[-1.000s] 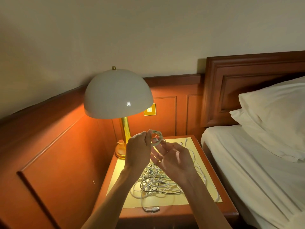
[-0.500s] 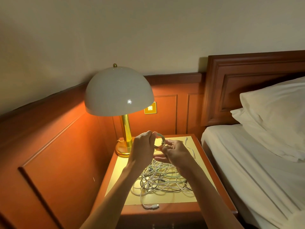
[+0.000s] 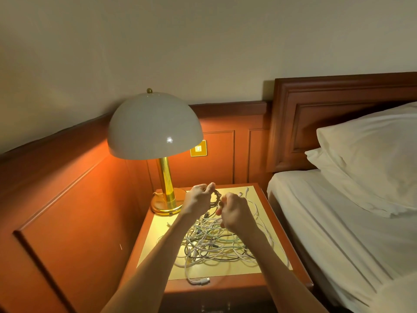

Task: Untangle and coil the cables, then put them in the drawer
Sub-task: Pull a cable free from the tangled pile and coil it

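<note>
The left grip point(image 3: 198, 198) is pinched shut on a small coil point(image 3: 216, 195) of cable held up above the surface point(image 3: 266, 265). The right grip point(image 3: 234, 211), just to its right, has its fingers curled in on the same cable, though which strand it pinches is too small to tell. Below both grips, on the side nearer the person, the tangle of cables point(image 3: 216, 242) lies heaped on the surface, white and dark strands crossing, with one connector end point(image 3: 204, 280) trailing toward the near edge. No drawer is in view. The step in hand looks like winding one cable into loops while the rest is not yet sorted. To do it well, the left grip should act as the anchor, holding the loops flat and of one size. The right grip should slide along the free length and lay each turn beside the last with a slight roll, so that nothing kinks. Slack is best drawn gently up from the heap. Where it snags, lift the crossing strand over by hand; a tug would likely tighten the knot or drag the heap toward the lamp point(image 3: 155, 127) to the left of the left grip.
</note>
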The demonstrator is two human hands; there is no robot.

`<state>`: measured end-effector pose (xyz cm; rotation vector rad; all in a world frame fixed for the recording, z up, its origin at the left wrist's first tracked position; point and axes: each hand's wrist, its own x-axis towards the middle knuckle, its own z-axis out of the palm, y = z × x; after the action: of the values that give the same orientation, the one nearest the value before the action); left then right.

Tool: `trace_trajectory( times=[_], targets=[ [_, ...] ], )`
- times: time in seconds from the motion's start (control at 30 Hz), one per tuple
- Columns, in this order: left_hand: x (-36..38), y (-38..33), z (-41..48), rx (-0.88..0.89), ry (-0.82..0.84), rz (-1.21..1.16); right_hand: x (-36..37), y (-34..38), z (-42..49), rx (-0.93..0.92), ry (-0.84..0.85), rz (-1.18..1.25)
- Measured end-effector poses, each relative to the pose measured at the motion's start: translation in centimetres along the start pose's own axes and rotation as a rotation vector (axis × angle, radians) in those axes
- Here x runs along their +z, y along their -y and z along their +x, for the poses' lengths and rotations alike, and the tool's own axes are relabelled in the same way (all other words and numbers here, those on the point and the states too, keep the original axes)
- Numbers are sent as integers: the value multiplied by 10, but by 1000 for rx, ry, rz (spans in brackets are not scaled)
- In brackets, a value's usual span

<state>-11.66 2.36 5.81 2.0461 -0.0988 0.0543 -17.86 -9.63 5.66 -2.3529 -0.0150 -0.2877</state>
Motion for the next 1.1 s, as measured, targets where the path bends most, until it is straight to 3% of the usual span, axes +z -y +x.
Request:
trace_trajectory(
  times=[0.1, 0.23, 0.37, 0.47, 0.7, 0.97, 1.1],
  targets=[
    [8, -6, 3, 48, -135, 26, 7, 0, -4, -29, -44, -38],
    [8, -1, 11, -13, -175, 37, 7, 3, -8, -31, -3, 80],
    [12, 7, 16, -14, -122, 128, 9, 2, -15, 77, 82, 222],
    [16, 14, 17, -16, -78, 172, 10, 1, -24, 197, 123, 474],
    [22, 18, 12, -108, 54, -26, 6, 2, -38, 278, 158, 663],
    [27, 5, 8, 5, 20, -63, 1, 1, -48, 267, 77, 630],
    [45, 21, -2, -72, 87, -41, 0, -21, -57, 258, 144, 557]
  ],
)
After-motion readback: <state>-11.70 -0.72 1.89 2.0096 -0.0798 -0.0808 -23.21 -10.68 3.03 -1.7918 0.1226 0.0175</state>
